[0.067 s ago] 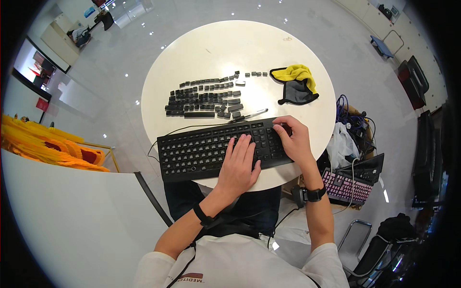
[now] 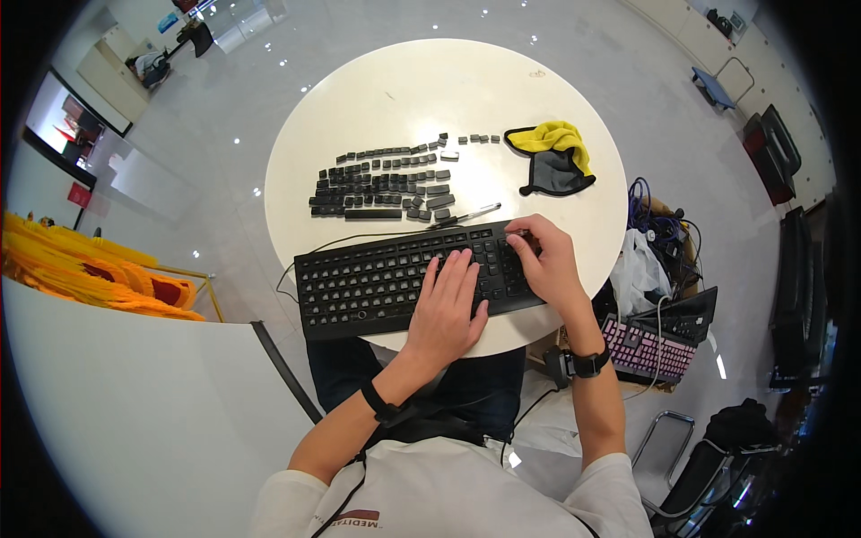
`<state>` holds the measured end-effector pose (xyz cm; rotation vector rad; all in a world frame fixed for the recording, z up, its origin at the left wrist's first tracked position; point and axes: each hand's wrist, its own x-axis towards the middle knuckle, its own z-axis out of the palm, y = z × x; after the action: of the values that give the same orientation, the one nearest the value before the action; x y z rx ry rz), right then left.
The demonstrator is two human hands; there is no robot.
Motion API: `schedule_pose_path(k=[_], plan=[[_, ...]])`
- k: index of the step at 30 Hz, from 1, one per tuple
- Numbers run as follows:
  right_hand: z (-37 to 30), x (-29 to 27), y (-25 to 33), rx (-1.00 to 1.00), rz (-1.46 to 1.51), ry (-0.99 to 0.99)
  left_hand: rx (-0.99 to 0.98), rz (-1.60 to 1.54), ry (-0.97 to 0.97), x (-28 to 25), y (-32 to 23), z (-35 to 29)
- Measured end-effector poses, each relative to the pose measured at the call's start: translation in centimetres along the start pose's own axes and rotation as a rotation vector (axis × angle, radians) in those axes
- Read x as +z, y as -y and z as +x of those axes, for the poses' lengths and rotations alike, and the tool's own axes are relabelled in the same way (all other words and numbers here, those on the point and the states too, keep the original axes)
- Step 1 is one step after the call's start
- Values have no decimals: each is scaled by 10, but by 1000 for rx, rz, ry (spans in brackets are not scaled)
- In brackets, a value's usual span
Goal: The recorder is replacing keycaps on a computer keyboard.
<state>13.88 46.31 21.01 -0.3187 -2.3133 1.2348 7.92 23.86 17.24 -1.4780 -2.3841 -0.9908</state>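
A black keyboard (image 2: 377, 291) lies slightly tilted at the near edge of the round table, its left and middle keys stripped of caps so that small switches show. My left hand (image 2: 439, 309) rests flat across the middle of it, fingers stretched out and close together. At the keyboard's upper right corner, over the number pad, my right hand (image 2: 552, 260) has thumb and fingers curled together; whatever is between the fingertips is too small to make out. Loose black keycaps (image 2: 377, 184) lie in rows beyond the keyboard. Between them and the keyboard sits a pen (image 2: 471, 215).
A yellow and grey cloth (image 2: 556, 161) lies on the right of the white round table (image 2: 430, 81). To the table's right stands a box of cables (image 2: 668, 233) with a white plastic bag and a pink-keyed keyboard (image 2: 646, 350). A white panel (image 2: 143, 403) fills the lower left.
My right hand has shifted very slightly to the left over the number pad. The left hand and the keyboard look the same.
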Motion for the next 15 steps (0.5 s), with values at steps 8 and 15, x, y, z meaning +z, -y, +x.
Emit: schedule_pose_path(k=[8,15], plan=[[6,10,-7,-213,-118,74,2,94,137,-4,-4,2],[9,11,1,-217,-134,165,3,130,147,-5,-4,4]])
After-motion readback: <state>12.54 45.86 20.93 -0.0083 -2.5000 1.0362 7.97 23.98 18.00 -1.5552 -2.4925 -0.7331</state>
